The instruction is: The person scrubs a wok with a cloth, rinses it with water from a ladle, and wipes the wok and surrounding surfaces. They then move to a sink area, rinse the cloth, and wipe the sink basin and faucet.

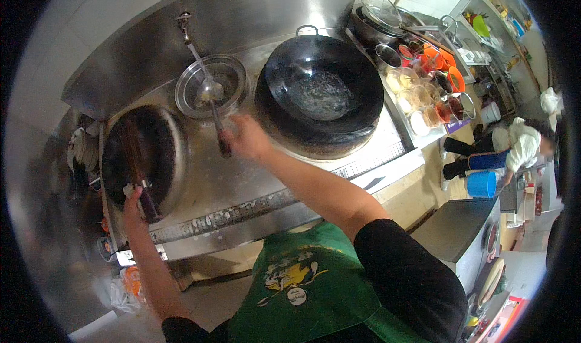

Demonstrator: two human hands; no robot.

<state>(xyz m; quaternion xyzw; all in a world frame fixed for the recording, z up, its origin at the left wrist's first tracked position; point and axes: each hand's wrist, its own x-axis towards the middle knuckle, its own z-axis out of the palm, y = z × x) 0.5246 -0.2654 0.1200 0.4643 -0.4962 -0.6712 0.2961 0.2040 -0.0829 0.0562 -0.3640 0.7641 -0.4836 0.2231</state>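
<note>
My left hand (133, 204) is at the near rim of a tilted dark wok (170, 161), right beside the handle of a bamboo wok brush (150, 204). A small white piece, perhaps cloth, shows at its fingertips. Its grip is partly hidden. The brush's bristles point into the wok. Blurred, my right hand (247, 136) is at the dark handle of a metal ladle (211, 90); whether the fingers close around it is unclear. The ladle's bowl rests over a round metal basin (181, 95), under water running from a tap (184, 25).
On the right burner sits a large black wok (286, 75) with clear liquid in its bottom. Seasoning containers (426, 93) crowd the counter beyond it. A steel strainer (379, 0) lies over pots at the back. At far right a person (522, 143) bends near a blue bucket (482, 184).
</note>
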